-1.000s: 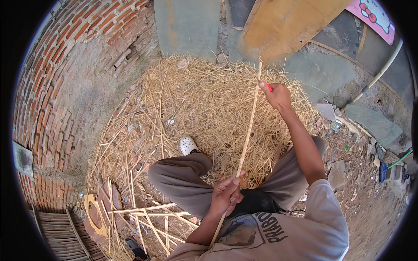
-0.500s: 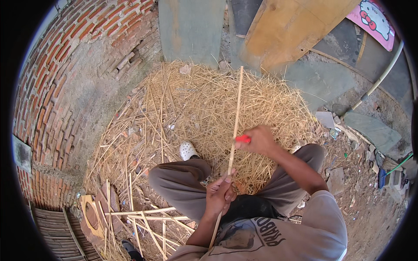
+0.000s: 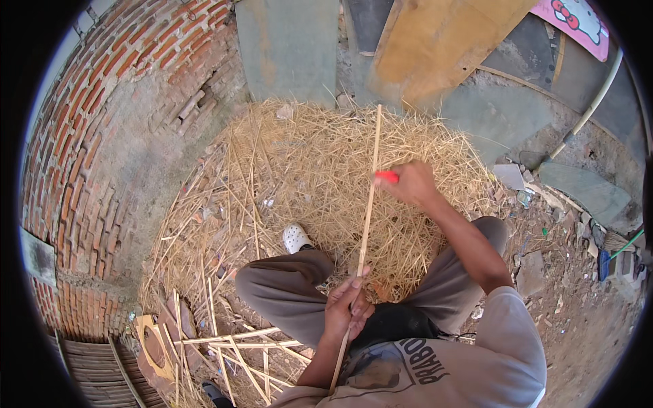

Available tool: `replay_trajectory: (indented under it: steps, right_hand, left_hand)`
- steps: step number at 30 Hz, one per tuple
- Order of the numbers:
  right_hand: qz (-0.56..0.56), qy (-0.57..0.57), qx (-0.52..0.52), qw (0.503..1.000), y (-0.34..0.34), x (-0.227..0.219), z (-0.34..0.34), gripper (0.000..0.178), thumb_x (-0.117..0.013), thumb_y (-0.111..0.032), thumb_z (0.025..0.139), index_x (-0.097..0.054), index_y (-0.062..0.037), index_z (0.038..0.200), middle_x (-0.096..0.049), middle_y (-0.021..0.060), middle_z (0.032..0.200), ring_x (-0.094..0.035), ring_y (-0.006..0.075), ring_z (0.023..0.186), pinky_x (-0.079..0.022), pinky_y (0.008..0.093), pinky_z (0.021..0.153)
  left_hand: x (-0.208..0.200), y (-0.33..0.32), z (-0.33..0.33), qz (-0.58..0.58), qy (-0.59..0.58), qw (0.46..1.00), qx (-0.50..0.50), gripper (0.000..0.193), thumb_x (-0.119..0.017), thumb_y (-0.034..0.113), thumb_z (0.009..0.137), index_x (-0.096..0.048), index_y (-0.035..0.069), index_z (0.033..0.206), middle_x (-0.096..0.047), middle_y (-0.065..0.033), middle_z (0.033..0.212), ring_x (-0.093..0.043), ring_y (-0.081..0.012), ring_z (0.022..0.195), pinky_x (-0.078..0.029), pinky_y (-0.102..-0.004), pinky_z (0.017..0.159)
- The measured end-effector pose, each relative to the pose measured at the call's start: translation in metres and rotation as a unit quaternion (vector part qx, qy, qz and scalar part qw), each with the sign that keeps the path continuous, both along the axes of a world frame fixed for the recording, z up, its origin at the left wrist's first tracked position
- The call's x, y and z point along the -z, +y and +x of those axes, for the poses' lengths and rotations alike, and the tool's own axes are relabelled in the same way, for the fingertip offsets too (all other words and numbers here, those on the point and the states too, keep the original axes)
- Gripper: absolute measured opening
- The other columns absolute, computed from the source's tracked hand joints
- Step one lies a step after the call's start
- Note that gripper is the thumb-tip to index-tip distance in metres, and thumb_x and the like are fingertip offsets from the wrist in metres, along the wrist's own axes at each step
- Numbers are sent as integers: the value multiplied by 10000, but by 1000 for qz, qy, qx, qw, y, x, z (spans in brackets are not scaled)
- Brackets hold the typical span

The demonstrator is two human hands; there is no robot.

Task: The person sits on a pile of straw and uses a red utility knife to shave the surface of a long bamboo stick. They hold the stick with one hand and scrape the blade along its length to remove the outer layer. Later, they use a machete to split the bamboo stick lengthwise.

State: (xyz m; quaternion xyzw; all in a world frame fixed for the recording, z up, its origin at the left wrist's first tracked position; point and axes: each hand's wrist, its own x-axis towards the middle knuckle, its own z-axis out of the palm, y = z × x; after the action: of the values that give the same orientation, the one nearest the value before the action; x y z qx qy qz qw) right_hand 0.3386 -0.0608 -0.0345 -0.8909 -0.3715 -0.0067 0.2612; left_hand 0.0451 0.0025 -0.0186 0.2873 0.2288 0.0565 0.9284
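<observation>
A long, thin bamboo strip (image 3: 371, 197) runs from beside my torso up over the pile of shavings. My left hand (image 3: 345, 309) is closed round its lower part, close to my lap. Higher up, my right hand (image 3: 411, 182) grips a small tool with a red handle (image 3: 387, 176), held against the strip's right side. The tool's working end is too small and blurred to make out. Pale curled shavings (image 3: 320, 156) lie heaped beyond my bent legs.
Several split bamboo strips (image 3: 238, 340) lie crossed at the lower left, near a wooden piece with a round hole (image 3: 155, 343). A brick wall (image 3: 88, 149) stands on the left. Boards (image 3: 449, 47) lean at the back. A blue broom (image 3: 604, 264) is at the right.
My right hand has moved up along the bamboo strip with the red-handled tool, away from my body. My left hand keeps its hold low on the strip.
</observation>
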Motion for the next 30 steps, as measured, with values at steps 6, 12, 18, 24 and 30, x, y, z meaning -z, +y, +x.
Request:
replay_trajectory:
  steps: [6, 12, 18, 24, 30]
  right_hand:
    - [62, -80, -86, 991, 1, 16, -32, 748, -449, -790, 816, -641, -109, 573, -460, 8, 403, -448, 156, 352, -380, 342, 381]
    - [10, -61, -88, 994, -8, 4, -19, 742, -443, -785, 823, -658, -115, 590, -445, -18, 413, -434, 142, 350, -369, 320, 371]
    - [30, 79, 168, 982, -20, -7, 83, 854, -341, -858, 791, -596, -85, 534, -496, 45, 466, -509, 198, 460, -378, 365, 445]
    - [175, 75, 288, 939, -86, -15, 159, 890, -380, -782, 834, -592, 56, 620, -572, 218, 627, -565, 330, 639, -442, 461, 686]
    - [47, 134, 207, 968, -91, 37, 93, 881, -403, -785, 826, -543, 43, 559, -516, 182, 559, -517, 286, 571, -434, 434, 626]
  left_hand:
    - [-5, 6, 1, 50, 14, 999, -16, 338, -473, 138, 1007, -531, 11, 1315, -340, 17, 509, -248, -67, 382, -265, -236, 422]
    - [-8, -2, -5, 59, 6, 998, 6, 343, -476, 138, 1009, -529, 31, 1331, -335, 21, 505, -261, -63, 391, -265, -241, 424]
    - [-6, -7, -15, 119, 9, 991, 59, 319, -483, 142, 1003, -559, 34, 1293, -355, 27, 497, -279, -59, 373, -277, -236, 412]
    - [-21, 47, 6, 282, 27, 959, -12, 310, -507, 167, 996, -587, 35, 1265, -407, 30, 489, -360, -50, 351, -283, -197, 332]
    - [-20, 168, 84, 356, 19, 934, -10, 357, -475, 210, 1013, -523, 54, 1331, -576, -12, 678, -518, -62, 552, -434, -200, 502]
